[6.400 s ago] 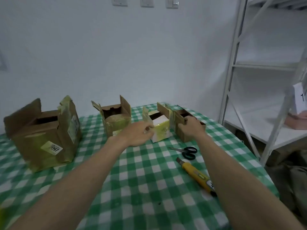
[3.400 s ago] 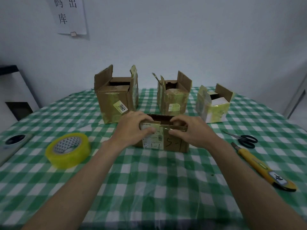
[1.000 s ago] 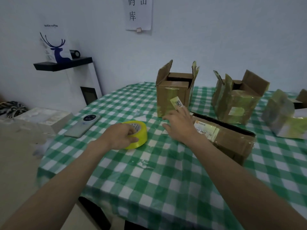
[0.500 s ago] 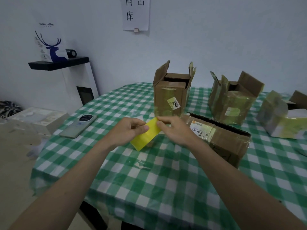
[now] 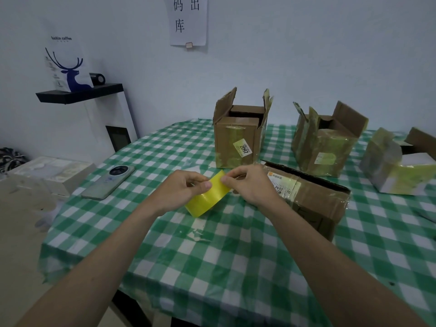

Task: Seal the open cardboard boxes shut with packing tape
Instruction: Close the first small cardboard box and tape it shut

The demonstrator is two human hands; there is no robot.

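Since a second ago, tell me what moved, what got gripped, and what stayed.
The tape roll came up off the tablecloth; the left hand grips it and the right hand, off the flat box, pinches its edge. The boxes and phone stayed.

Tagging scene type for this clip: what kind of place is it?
Probably a small, makeshift parcel-packing room. Used cardboard boxes stand open on a table with a checked tablecloth, a tape roll is in hand, and a paper sign reads like "outbound".
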